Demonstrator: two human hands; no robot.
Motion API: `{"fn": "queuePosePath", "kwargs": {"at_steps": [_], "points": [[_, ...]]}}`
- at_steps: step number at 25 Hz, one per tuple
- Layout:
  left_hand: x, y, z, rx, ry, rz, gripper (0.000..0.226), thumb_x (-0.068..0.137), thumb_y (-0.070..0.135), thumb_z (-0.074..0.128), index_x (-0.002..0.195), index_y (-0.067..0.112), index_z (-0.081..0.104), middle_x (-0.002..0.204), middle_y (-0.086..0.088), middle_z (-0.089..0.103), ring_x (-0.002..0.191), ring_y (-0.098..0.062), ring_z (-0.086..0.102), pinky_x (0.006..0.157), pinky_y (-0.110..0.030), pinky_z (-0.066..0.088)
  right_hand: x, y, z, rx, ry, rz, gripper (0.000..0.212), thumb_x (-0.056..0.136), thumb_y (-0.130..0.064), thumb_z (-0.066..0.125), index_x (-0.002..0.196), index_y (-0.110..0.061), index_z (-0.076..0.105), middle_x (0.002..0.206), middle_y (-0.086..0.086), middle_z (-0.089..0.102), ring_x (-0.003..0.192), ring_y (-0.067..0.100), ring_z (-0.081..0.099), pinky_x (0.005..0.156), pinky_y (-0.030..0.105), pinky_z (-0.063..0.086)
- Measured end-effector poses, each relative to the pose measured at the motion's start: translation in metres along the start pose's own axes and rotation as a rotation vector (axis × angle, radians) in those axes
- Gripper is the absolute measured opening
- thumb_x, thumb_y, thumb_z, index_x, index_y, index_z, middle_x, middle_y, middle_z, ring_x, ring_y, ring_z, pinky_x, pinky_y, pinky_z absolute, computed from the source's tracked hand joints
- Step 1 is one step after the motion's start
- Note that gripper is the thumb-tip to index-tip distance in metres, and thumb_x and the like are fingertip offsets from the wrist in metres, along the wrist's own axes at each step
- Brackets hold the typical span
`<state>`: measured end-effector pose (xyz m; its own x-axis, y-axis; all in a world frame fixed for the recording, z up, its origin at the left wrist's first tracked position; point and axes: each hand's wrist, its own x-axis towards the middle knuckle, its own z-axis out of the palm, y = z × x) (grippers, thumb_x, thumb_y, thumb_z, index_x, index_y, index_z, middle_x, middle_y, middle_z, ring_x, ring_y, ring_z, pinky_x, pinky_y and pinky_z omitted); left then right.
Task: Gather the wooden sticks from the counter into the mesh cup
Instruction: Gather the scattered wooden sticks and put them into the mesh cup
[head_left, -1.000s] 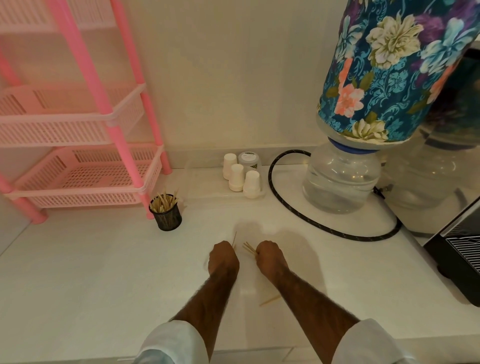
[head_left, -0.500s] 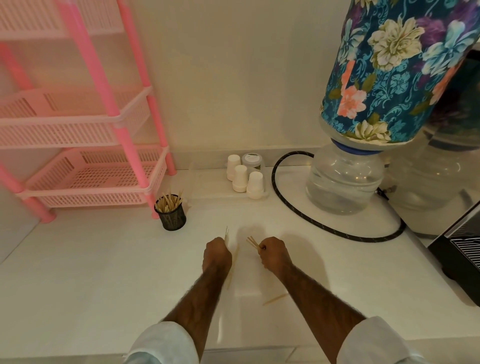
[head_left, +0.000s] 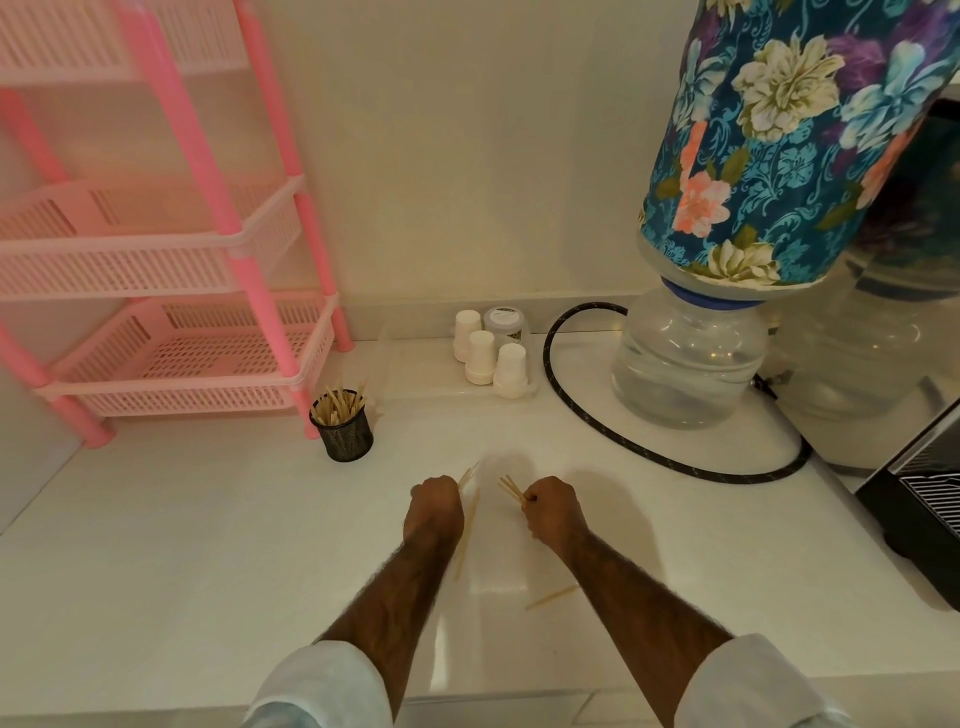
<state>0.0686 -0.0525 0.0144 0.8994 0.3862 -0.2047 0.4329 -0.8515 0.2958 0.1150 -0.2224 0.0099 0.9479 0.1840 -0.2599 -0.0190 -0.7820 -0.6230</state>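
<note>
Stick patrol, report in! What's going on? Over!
Left hand and right hand each grip wooden sticks. Two loose sticks on the counter. Mesh cup beyond left hand, nothing between.

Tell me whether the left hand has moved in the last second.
Yes. The left hand, gripping sticks, has shifted left and forward, closer to the mesh cup standing by the pink rack.

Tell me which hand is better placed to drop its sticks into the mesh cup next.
Probably the left hand: it grips sticks and is nearer the mesh cup, which stands to its front-left. The right hand, also gripping sticks, would reach across it.
</note>
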Motion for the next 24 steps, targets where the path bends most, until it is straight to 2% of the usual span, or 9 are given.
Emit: {"fn": "queuePosePath", "kwargs": {"at_steps": [3, 6, 11, 13, 18, 21, 24], "points": [[-0.001, -0.003, 0.001, 0.03, 0.018, 0.019, 0.027, 0.099, 0.011, 0.046, 0.121, 0.008, 0.061, 0.123, -0.011, 0.062, 0.113, -0.027, 0.059, 0.094, -0.035, 0.051, 0.001, 0.001, -0.001, 0.027, -0.021, 0.001, 0.015, 0.092, -0.009, 0.062, 0.095, -0.001, 0.074, 0.094, 0.017, 0.074, 0.086, 0.029, 0.072, 0.08, 0.039, 0.061], [0.004, -0.007, -0.007, -0.04, 0.025, 0.048, 0.025, 0.098, 0.008, 0.046, 0.117, 0.007, 0.062, 0.121, -0.011, 0.062, 0.112, -0.027, 0.059, 0.094, -0.033, 0.048, 0.003, 0.0, -0.002, 0.095, -0.034, 0.013, 0.013, 0.091, -0.008, 0.063, 0.091, -0.002, 0.074, 0.089, 0.016, 0.073, 0.078, 0.028, 0.073, 0.074, 0.039, 0.062], [0.004, -0.013, -0.022, -0.436, 0.155, 0.003, 0.018, 0.096, 0.009, 0.048, 0.093, 0.011, 0.066, 0.093, -0.004, 0.068, 0.085, -0.021, 0.063, 0.074, -0.031, 0.051, 0.003, -0.008, -0.003, 0.231, -0.029, -0.002, 0.012, 0.091, -0.006, 0.062, 0.084, -0.002, 0.071, 0.082, 0.016, 0.071, 0.061, 0.02, 0.066, 0.066, 0.036, 0.062], [0.002, -0.015, -0.025, -0.557, 0.19, 0.014, 0.021, 0.094, 0.005, 0.047, 0.087, 0.012, 0.065, 0.088, -0.001, 0.069, 0.08, -0.017, 0.062, 0.065, -0.023, 0.046, 0.003, -0.012, -0.002, 0.272, -0.032, -0.018, 0.013, 0.091, -0.003, 0.06, 0.087, 0.001, 0.072, 0.081, 0.017, 0.07, 0.06, 0.019, 0.064, 0.066, 0.039, 0.061], [-0.004, -0.024, -0.027, -0.796, 0.228, 0.073, 0.028, 0.094, 0.002, 0.047, 0.083, 0.02, 0.065, 0.083, 0.003, 0.071, 0.072, -0.014, 0.064, 0.067, -0.027, 0.05, -0.003, -0.022, -0.004, 0.451, -0.061, -0.022, 0.018, 0.086, 0.006, 0.055, 0.082, 0.002, 0.073, 0.074, 0.011, 0.065, 0.055, 0.016, 0.056, 0.06, 0.033, 0.056], [-0.006, -0.03, -0.027, -0.851, 0.269, 0.115, 0.027, 0.096, 0.004, 0.047, 0.09, 0.019, 0.068, 0.086, 0.007, 0.072, 0.077, -0.008, 0.067, 0.07, -0.024, 0.054, -0.005, -0.026, -0.007, 0.522, -0.08, -0.046, 0.021, 0.085, 0.004, 0.057, 0.079, -0.005, 0.075, 0.078, 0.004, 0.072, 0.06, 0.015, 0.058, 0.06, 0.029, 0.053], [-0.006, -0.034, -0.029, -0.882, 0.297, 0.122, 0.026, 0.099, 0.008, 0.048, 0.092, 0.023, 0.069, 0.089, 0.012, 0.072, 0.082, -0.001, 0.068, 0.074, -0.022, 0.055, -0.003, -0.03, -0.005, 0.512, -0.032, -0.085, 0.02, 0.083, -0.003, 0.063, 0.075, -0.015, 0.078, 0.087, -0.002, 0.076, 0.079, 0.016, 0.067, 0.076, 0.029, 0.054]]}}
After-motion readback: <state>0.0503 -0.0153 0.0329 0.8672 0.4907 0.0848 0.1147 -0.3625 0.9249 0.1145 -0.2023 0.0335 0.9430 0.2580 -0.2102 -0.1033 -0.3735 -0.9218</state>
